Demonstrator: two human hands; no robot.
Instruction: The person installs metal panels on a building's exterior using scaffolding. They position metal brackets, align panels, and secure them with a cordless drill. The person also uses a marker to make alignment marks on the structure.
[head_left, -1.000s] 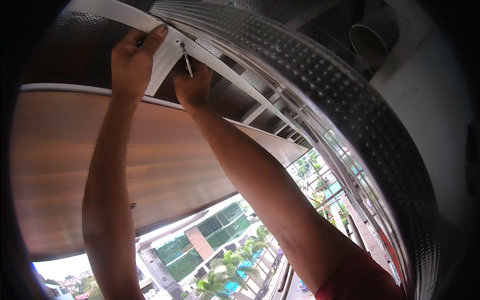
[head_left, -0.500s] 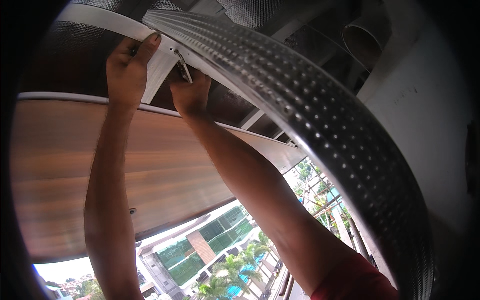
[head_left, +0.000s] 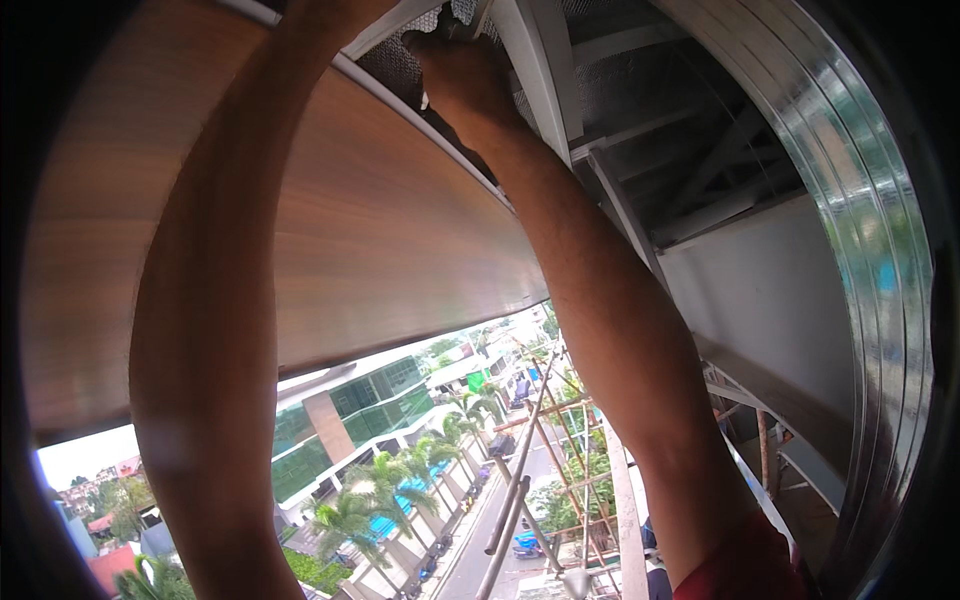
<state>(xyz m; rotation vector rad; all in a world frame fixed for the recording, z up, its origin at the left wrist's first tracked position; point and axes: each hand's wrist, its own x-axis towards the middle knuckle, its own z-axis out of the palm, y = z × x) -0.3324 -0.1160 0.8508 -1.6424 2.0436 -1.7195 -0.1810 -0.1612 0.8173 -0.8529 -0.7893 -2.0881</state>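
Right hand [head_left: 458,76] shifted up-frame since the earlier view, grip indeterminable, beside the pale metal framing strip [head_left: 532,70] overhead; left hand out of view; a slipping grip could drop any loose piece streetward.

No words, numbers, labels or signs can be read. Any markings on the building [head_left: 380,400] or along the street [head_left: 497,512] below the brown panel [head_left: 400,235] are too small to tell.
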